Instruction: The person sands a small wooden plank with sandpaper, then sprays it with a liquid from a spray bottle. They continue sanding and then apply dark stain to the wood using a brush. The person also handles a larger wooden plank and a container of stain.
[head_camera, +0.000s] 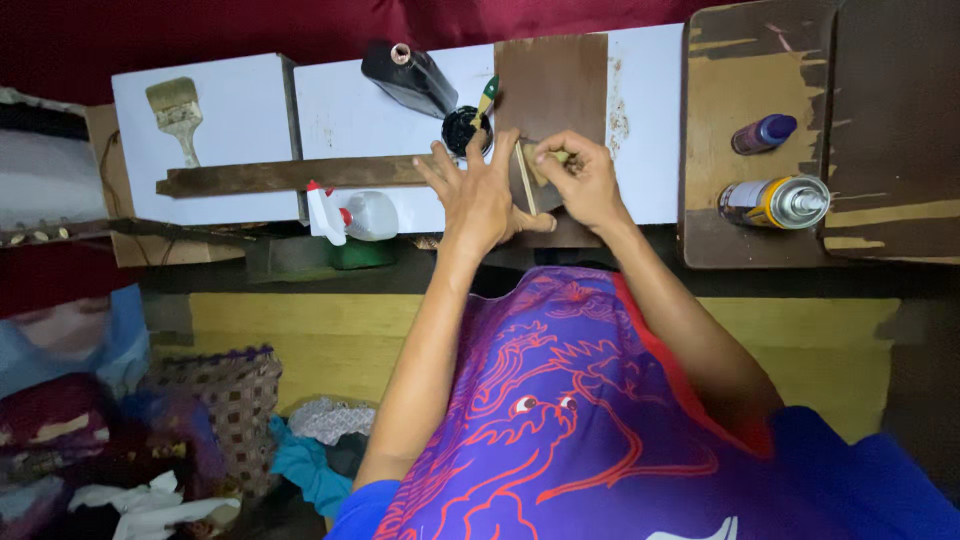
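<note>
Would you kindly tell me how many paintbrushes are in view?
2. A wide paintbrush lies on the white board at far left; a green-handled brush stands in the black pot beside the left hand. Others may be hidden.

Both bare arms reach forward, close together. The left hand (478, 195) lies flat, palm down, fingers spread. The right hand (580, 178) curls beside it, fingertips pinched in a closed grip, wrist bent slightly inward.

Home craft corner: paintbrush (176, 112), spray can (775, 201), stained board (551, 100), piled fabrics (215, 400).
</note>
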